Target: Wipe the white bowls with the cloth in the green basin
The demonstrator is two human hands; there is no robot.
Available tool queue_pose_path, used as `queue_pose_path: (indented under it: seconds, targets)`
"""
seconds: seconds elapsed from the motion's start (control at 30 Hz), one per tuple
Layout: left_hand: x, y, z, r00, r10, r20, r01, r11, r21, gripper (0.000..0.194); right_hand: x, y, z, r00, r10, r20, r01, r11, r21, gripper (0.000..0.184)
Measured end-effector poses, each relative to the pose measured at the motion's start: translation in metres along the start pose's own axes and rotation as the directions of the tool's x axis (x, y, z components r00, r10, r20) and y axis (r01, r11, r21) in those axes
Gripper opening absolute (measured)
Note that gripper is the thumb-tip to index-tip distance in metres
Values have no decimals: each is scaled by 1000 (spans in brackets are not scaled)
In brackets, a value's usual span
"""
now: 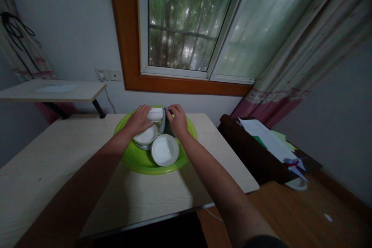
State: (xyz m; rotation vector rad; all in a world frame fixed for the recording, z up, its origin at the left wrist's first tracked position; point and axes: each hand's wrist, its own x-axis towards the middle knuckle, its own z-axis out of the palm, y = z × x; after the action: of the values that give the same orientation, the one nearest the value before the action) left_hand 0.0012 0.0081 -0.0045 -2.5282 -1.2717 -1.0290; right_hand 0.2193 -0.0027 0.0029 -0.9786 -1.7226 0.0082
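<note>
A white bowl (155, 114) is held up at the twelve o'clock side of a round, lime-green basin (131, 159), with twelve pointing away toward the window. The left hand (140, 119) grasps the bowl at its nine o'clock end; the right hand (177, 119), at three o'clock, pinches a gray cloth (166, 124) against the bowl's other end, and the cloth hangs down toward six. Inside the basin, a small stack of white bowls (146, 135) sits at about nine to ten o'clock, partly under the left hand, and a single white round bowl (165, 150) sits at five, its opening facing up. The basin rests on a pale wood-grain table (221, 151). Outward from the basin, at ten o'clock, a raised shelf (72, 91) stands on black legs, a flat sheet lying on it; at eleven, wall sockets (108, 74), one with a plug in it. Between twelve and one is a sliding window (186, 23) in an orange-brown wooden frame, with bars and blurred greenery beyond. A pale curtain with a pink hem (290, 73) hangs at two; dark brown furniture (252, 153) topped with papers (266, 137) is just past three, and brown wooden floor (279, 209) shows at four. The held bowl appears side-on, its long axis running from nine to three; which way its opening points is too small to tell.
</note>
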Motion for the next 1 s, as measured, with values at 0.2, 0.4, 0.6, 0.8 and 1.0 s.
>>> queue_pose_path:
  seconds: [0.2,0.4,0.6,0.8,1.0]
  targets:
    - [0,-1,2,1000,0,2,0,1000,15,59,-1,5,1,999,0,40,0,1000,8,21]
    - [-2,1,1,998,61,34,-62,997,45,55,-3,-10,2,968,-199,154,206,978,-35,22]
    - [1,-1,2,999,21,-24,-21,1000,8,50,-4,-19,2,926,-282,252,288,958,14,36]
    - [1,-1,5,996,-37,-76,36,999,-15,56,-2,-17,2,966,-217,143,222,975,-19,37]
    - [-1,-3,5,996,-33,-89,33,999,-2,58,1,-4,3,996,-84,6,84,996,11,26]
